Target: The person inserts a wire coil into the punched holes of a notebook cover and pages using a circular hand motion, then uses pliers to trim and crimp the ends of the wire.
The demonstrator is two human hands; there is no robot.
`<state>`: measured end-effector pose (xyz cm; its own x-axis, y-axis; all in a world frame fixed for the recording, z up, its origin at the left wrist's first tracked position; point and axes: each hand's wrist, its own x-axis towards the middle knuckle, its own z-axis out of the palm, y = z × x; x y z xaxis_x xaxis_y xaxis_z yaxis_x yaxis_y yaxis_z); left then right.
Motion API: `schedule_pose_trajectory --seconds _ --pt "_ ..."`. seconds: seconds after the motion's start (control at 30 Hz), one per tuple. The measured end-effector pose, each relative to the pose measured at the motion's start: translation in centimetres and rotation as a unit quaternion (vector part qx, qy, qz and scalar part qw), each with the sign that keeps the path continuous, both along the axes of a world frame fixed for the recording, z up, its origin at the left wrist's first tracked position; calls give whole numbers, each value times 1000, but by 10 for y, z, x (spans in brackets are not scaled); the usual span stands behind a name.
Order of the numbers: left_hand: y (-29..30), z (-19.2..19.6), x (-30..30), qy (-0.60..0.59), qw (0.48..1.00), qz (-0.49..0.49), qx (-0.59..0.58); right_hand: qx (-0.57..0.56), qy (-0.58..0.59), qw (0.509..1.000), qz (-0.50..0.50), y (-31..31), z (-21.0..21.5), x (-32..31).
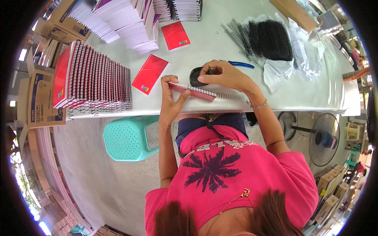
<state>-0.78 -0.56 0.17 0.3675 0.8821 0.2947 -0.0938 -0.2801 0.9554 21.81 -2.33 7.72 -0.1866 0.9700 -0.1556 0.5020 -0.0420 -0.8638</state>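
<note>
at the far left of the frame, a cardboard box (41,96) is standing beside the table (204,43), and just right of it a tall stack of red coil-bound notebooks (96,74) is rising near the table's edge. white stacks of pages (126,23) are filling the upper left, while a teal stool (124,137) is standing on the floor below the table's edge, left of centre. a red booklet (150,74) is lying flat left of centre, and another booklet (176,36) is lying above and to its right. at the middle, the left hand (171,98) is gripping a red notebook (202,94) near its left end, thumb on the near side, and the notebook is slanting down to the right. a dark rounded piece (194,77) is sitting just above the notebook, under the fingertips of the right hand (223,74); its thumb and fingers are curling close together, but i cannot tell whether they are gripping the piece. a thin wire coil (231,96) is trailing rightward from the notebook's bound edge, passing below the right hand. a blue-handled tool (241,64) is lying just beyond that hand, and a heap of black coils (271,39) is resting on crumpled white paper (275,74) at the upper right. a fan (325,139) is standing at the right.
</note>
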Motion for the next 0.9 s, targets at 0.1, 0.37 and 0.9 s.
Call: schedule_pose_trajectory --seconds 0.1,0.37,0.9 --pt "-1 5 10 8 1000 -11 -18 118 -66 991 9 -10 -19 2" --pt "-4 1 6 17 999 41 -3 167 -7 979 -121 -14 -10 6" --pt "-9 18 10 -3 996 88 -24 391 -198 897 63 -36 21 -4"
